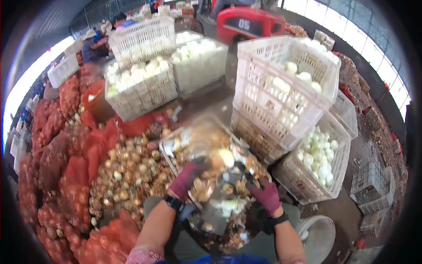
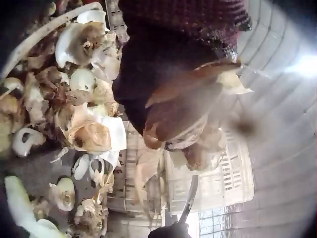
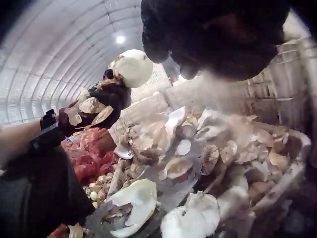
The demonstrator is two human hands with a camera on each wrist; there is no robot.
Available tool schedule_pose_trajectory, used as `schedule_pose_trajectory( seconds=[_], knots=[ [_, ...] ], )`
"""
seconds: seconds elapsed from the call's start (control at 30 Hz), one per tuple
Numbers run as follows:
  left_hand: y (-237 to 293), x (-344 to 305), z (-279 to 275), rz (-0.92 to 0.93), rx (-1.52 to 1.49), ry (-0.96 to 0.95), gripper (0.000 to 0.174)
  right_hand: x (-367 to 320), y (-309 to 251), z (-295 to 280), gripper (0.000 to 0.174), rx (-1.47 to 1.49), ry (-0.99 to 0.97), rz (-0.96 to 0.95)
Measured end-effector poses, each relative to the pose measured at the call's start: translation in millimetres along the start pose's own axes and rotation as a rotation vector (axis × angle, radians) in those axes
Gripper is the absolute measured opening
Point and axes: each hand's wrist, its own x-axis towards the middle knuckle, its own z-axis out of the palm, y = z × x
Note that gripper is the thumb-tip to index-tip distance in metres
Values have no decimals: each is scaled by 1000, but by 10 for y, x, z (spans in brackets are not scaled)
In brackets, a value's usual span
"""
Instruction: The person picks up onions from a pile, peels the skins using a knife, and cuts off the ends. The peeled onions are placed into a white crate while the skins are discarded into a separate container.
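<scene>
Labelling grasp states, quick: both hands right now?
Left hand: closed on onion skins; can't tell if it also grips the pale onion.
Right hand: can't tell; dark, fingers unclear.

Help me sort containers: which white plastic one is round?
The white plastic bucket at lower right, beside the right forearm; the others are boxy crates.

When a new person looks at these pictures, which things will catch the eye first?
Probably the tall white crate holding peeled onions, stacked on another crate right of centre. Next, the red net sacks massed along the left, beside heaped brown onions. Then, in the middle, the gloved left hand and right hand above a container littered with peels.
</scene>
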Motion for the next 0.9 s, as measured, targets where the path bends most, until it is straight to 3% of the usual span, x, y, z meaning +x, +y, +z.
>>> schedule_pose_trajectory(
  seconds=[0.07, 0.13, 0.17, 0.2, 0.27, 0.33, 0.4, 0.47, 0.5, 0.53, 0.57, 0.6, 0.67, 0.73, 0.8, 0.83, 0.9],
  knots=[
    [18, -14, 14, -11, -59, 57, 40, 125, -526, -337, 54, 157, -145, 353],
    [-337, -10, -166, 82, -427, 96, 38, 44, -210, -155, 56, 136, -22, 126],
    [-85, -85, -22, 35, -501, 151, 38, 38, -195, -155, 56, 127, -45, 151],
    [-341, 67, -251, 51, -425, 110, 37, 62, -203, -142, 57, 139, -3, 238],
    [72, 48, -5, 127, -383, 175, 36, 62, -131, -97, 58, 144, 33, 339],
    [-1, 129, -114, 152, -454, 224, 35, 89, 19, -11, 60, 446, -113, 538],
    [22, 178, -90, 196, -437, 251, 36, 85, 47, 46, 58, 464, -80, 566],
    [67, 234, -40, 214, -104, 433, 37, 92, 78, 88, 30, 712, -56, 398],
    [3, 329, -70, 229, 366, 526, 36, 107, 19, 49, 30, 712, -58, 389],
    [-55, 294, -64, 307, 796, 504, 35, 96, -48, -18, 31, 813, -187, 455],
    [-132, 292, -49, 352, 1055, 560, 34, 102, -172, -92, 33, 910, -318, 523],
    [-170, 283, -8, 392, 1310, 607, 33, 102, -279, -123, 33, 906, -319, 525],
    [-115, 279, 36, 524, 1139, 654, 31, 61, -406, -165, 37, 1176, -365, 562],
    [65, 208, 127, 604, 924, 667, 28, 39, -341, -115, 40, 1057, -352, 541],
    [-65, 264, 79, 384, 244, 427, 34, 135, -658, -283, 37, 1157, -457, 709],
    [-117, 264, 21, 388, 243, 430, 34, 117, -531, -166, 32, 1093, -389, 623],
    [-116, 188, 18, 220, -168, -28, 47, 158, -554, -95, 29, 948, -267, 580]
  ],
)
